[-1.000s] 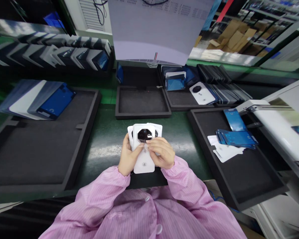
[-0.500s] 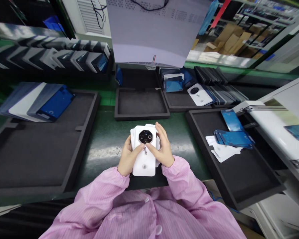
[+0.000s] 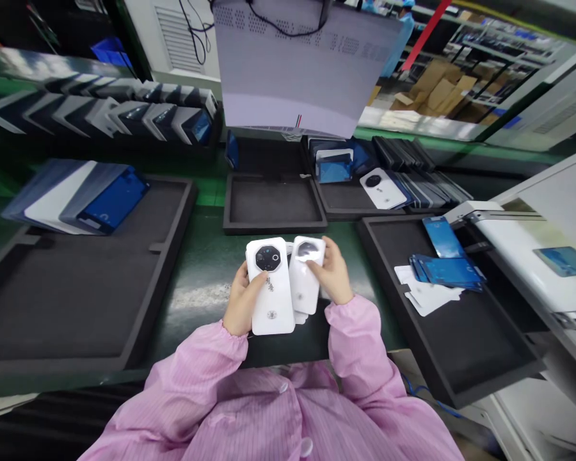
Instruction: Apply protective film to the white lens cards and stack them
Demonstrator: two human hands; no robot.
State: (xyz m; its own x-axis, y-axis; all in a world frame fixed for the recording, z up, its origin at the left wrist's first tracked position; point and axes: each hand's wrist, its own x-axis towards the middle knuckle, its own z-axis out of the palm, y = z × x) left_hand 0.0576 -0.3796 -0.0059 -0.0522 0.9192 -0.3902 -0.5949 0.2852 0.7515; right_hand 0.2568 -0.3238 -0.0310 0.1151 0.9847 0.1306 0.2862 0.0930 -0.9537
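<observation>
My left hand (image 3: 244,296) is closed around the left edge of a white phone back cover (image 3: 274,298), its thumb resting just below the dark octagonal camera area. Another white cover shows a sliver behind that one. My right hand (image 3: 333,272) grips a second white phone back cover (image 3: 305,285) by its right side, thumb on the front near a shiny camera area. The two covers are side by side over the green table, the right one slightly tilted. Part of another white piece (image 3: 301,317) peeks out beneath them.
A large black foam tray (image 3: 77,307) with covers leaning in it lies left. Ahead is a smaller black tray (image 3: 274,227). On the right, another tray (image 3: 470,358) holds blue film-covered pieces (image 3: 448,272) and white sheets (image 3: 425,294). A monitor's back (image 3: 297,70) stands ahead.
The stacked white covers have been parted. My right hand has moved right with one cover, while my left hand has shifted slightly left with the other.
</observation>
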